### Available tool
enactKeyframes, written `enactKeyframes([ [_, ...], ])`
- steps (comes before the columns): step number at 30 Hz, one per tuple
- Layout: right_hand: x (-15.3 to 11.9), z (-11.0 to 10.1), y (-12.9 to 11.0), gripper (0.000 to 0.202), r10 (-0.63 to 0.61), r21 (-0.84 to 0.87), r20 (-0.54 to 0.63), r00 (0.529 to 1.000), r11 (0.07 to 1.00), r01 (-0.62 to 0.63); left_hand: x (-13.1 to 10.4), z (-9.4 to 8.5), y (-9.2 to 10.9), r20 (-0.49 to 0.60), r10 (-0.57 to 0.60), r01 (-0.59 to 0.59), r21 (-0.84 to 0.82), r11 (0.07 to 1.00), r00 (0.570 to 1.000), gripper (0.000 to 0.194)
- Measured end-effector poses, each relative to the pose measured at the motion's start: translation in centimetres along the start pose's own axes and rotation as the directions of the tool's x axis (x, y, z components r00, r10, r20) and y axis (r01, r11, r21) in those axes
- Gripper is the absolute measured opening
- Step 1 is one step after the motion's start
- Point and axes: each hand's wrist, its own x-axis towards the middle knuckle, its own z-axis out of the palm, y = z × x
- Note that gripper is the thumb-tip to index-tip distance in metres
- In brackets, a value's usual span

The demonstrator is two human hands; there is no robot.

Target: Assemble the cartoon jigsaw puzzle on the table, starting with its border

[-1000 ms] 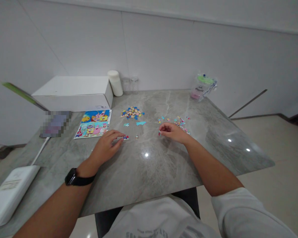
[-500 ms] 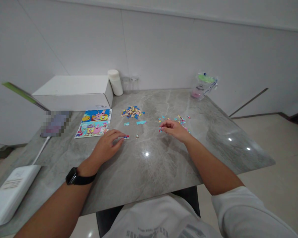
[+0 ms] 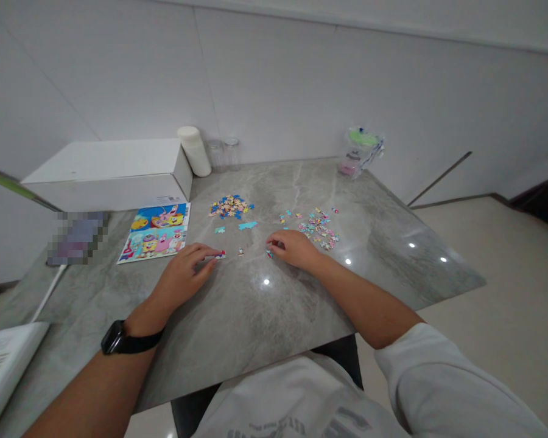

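Note:
My left hand (image 3: 182,274), wearing a black watch (image 3: 114,337), rests on the table with thumb and index finger on a small red, blue and white puzzle piece (image 3: 221,254). Right of it a lone small puzzle piece (image 3: 241,251) lies flat. My right hand (image 3: 292,248) is closed in a pinch at a small blue and red puzzle piece (image 3: 269,254), low over the tabletop; whether the piece touches the table I cannot tell. Beyond the hands are a joined turquoise strip of pieces (image 3: 247,225) and a smaller turquoise piece (image 3: 220,230).
A pile of puzzle pieces (image 3: 231,207) lies mid-table, with scattered pieces (image 3: 319,225) beyond my right hand. A picture sheet (image 3: 155,233) lies left. At the back stand a white box (image 3: 105,164), a white bottle (image 3: 194,152), two clear glasses (image 3: 231,155) and a plastic bag (image 3: 360,152).
My right hand has moved left and nearer to me with its puzzle piece, away from the scattered pieces. My left hand stays at its piece. The whole view has shifted slightly.

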Motion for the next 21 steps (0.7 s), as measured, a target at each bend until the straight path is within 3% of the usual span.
enactKeyframes([
  [4, -0.6, -2.8, 2.8, 0.021, 0.108, -0.038, -0.191, 0.976, 0.992, -0.117, 0.0, -0.1, -0.1, -0.008, -0.003, 0.003, 0.006, 1.0, 1.0, 0.034],
  [9, -2.3, -7.5, 7.7, 0.021, 0.298, -0.079, -0.352, 0.887, 0.935, -0.345, 0.1, 0.0, -0.1, -0.005, 0.0, 0.0, -0.001, 1.0, 1.0, 0.034],
  [11, -2.9, -8.6, 8.7, 0.019, 0.336, -0.085, -0.324, 0.884, 0.921, -0.381, 0.1, 0.0, -0.1, -0.004, 0.001, -0.001, -0.008, 1.0, 1.0, 0.035],
  [14, -3.2, -8.9, 9.1, 0.019, 0.32, -0.118, -0.203, 0.925, 0.93, -0.348, 0.1, 0.0, -0.2, 0.0, -0.007, 0.007, -0.006, 1.0, 1.0, 0.036],
  [17, -3.0, -8.2, 8.6, 0.019, 0.238, -0.178, -0.05, 0.97, 0.954, -0.243, 0.1, 0.0, -0.3, 0.007, -0.022, 0.022, 0.011, 1.0, 1.0, 0.037],
  [21, -2.4, -6.7, 7.9, 0.022, 0.145, -0.191, 0.099, 0.985, 0.974, -0.124, 0.1, 0.0, -0.2, 0.014, -0.028, 0.027, 0.016, 0.999, 1.0, 0.038],
])
